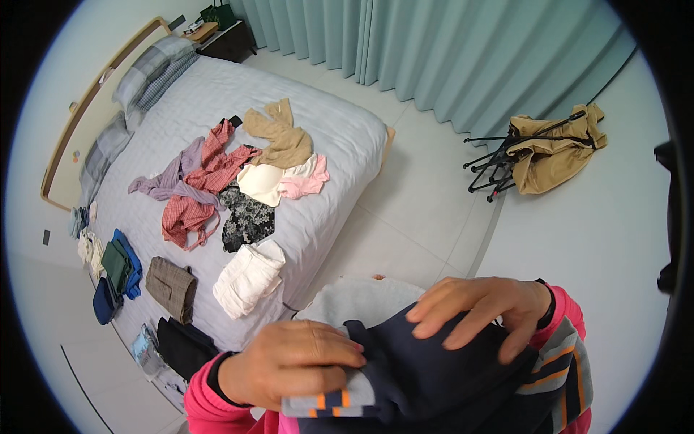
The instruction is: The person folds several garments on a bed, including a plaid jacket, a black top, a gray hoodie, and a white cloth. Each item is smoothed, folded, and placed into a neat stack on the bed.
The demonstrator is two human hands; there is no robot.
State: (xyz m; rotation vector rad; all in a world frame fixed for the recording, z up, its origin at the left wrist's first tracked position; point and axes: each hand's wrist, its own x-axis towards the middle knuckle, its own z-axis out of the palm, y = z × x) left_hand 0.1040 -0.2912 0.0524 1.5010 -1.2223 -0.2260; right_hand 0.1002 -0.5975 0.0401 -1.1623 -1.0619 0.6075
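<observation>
A navy garment [441,376], maybe a sweatshirt, hangs close in front of me, with grey, navy and orange striped bands at both sides. My left hand [289,362] is closed on its left part, fingers curled over the cloth beside a striped band. My right hand [488,315] rests on its upper right part, fingers spread and bent over the navy fabric. Light grey cloth [358,300] shows beyond the navy part; whether it belongs to the same garment, I cannot tell. The garment's lower portion runs out of view.
On the bed [354,137] lie a tan garment [278,137], a red checked one [210,170], a black floral one [246,217], folded white clothes [249,278] and brown checked trousers [170,288]. Several folded clothes line the left edge. A folded tan camp chair [557,152] leans at the right wall.
</observation>
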